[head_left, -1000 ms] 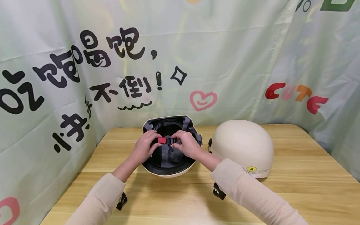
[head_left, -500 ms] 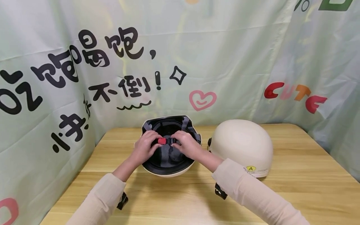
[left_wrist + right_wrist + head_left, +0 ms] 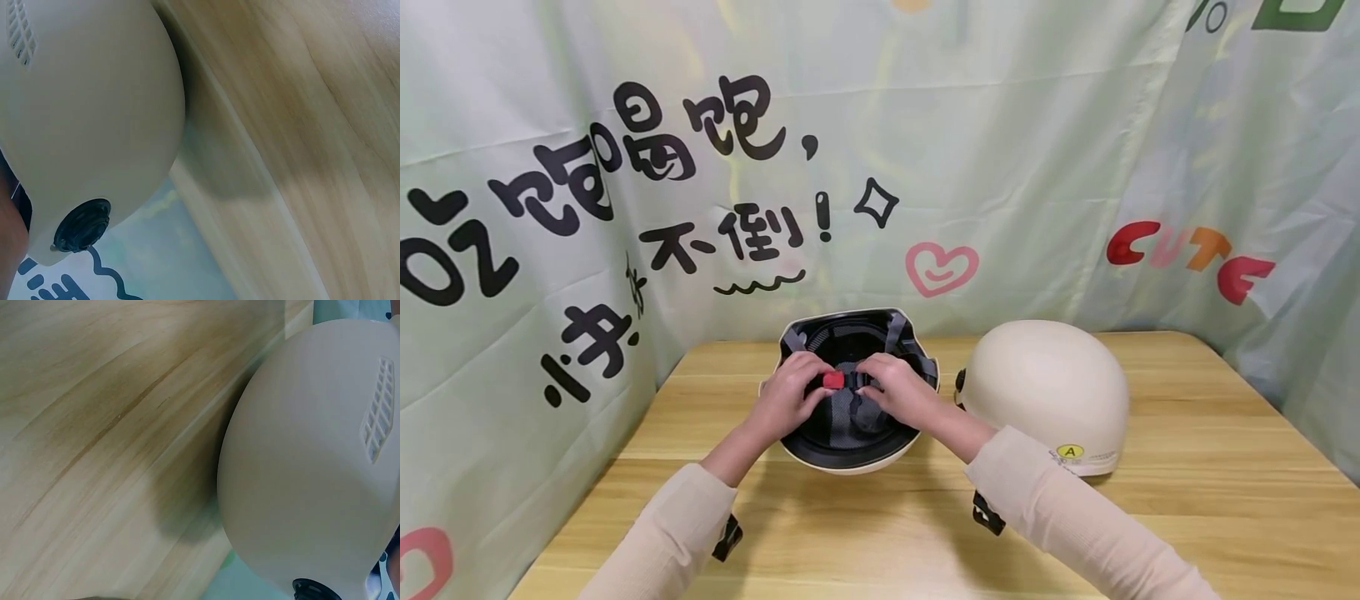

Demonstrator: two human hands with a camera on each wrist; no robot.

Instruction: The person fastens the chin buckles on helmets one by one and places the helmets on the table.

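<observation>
An upturned cream helmet (image 3: 859, 468) lies on the table with its black padded inside facing up. Over its opening runs a chin strap with a red buckle part (image 3: 833, 380) and a black buckle part (image 3: 855, 381), which meet end to end. My left hand (image 3: 788, 392) pinches the strap at the red part, thumb below and fingers above. On the other side my right hand (image 3: 897, 387) pinches the black part the same way. In both wrist views only the helmet's outer shell (image 3: 106, 106) shows; the buckle is hidden there.
A second cream helmet (image 3: 1048, 387) sits dome up to the right, beside my right forearm. The wooden table (image 3: 865, 542) reaches back to a pale green printed curtain (image 3: 1030, 167). Black wrist straps (image 3: 988, 512) hang below both sleeves.
Almost nothing has moved. Both hands and the strap sit very slightly lower over the helmet, and their hold on the buckle is the same.
</observation>
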